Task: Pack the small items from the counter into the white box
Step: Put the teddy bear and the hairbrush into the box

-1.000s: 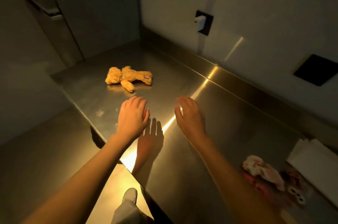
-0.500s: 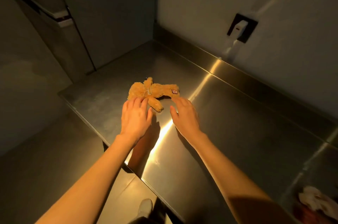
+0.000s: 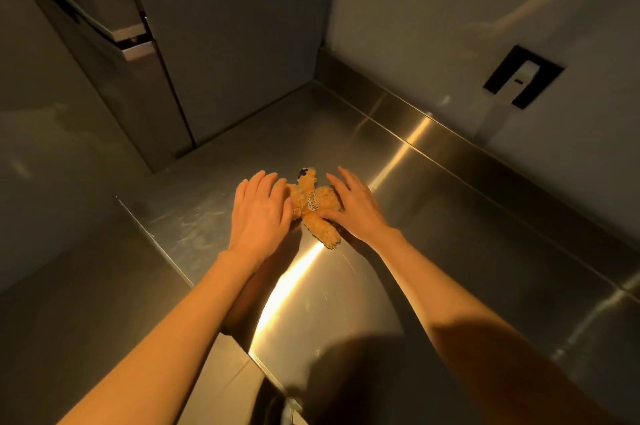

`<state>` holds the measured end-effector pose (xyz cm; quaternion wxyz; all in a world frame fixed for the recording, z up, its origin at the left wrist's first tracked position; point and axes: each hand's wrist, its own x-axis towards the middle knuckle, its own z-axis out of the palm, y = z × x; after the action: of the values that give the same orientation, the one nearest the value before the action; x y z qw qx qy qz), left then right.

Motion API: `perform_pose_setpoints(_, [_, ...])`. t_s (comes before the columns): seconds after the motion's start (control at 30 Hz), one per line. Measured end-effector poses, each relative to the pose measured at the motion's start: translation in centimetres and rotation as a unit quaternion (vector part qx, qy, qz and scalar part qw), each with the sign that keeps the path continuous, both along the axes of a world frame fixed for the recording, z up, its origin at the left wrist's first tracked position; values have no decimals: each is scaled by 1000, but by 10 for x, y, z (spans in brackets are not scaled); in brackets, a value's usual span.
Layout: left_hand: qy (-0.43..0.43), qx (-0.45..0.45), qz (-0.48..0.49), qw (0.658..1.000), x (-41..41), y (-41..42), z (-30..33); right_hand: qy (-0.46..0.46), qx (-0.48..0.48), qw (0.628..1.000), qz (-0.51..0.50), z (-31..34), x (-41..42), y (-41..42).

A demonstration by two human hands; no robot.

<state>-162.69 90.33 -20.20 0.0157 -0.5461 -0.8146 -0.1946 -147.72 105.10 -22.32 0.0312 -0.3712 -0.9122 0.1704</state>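
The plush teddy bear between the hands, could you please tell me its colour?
Golden orange-brown; the head view shows the plush teddy bear best.

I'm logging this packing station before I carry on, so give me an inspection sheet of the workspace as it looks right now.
Surface: steel counter, shiny, with a bright glare streak.
Job's things: plush teddy bear lying flat on the counter; white box not in view.
Clutter: nothing seen.
Hands: left hand and right hand flank the bear, fingers extended and touching it; no closed grip visible.
Cables: nothing seen.
Surroundings: wall plate with a white fitting on the wall at right; steel cabinet doors behind the counter at left; lighting dim.
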Motion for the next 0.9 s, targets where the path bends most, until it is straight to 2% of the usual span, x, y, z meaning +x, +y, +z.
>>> perform_pose_setpoints(0.13, [-13, -8, 2, 1000, -2, 4, -10, -34, -9, 999, 17, -13, -1, 17])
perform_pose_setpoints(0.23, [-17, -21, 11, 1000, -5, 3, -17, -28, 0, 999, 25, -21, 0, 22])
perform_pose_setpoints(0.6, [-41, -15, 33, 998, -17, -1, -22, 149, 3, 989, 2, -21, -4, 9])
perform_pose_setpoints(0.9, [-28, 28, 25, 999, -18, -2, 0, 205, 37, 977, -38, 7, 6, -2])
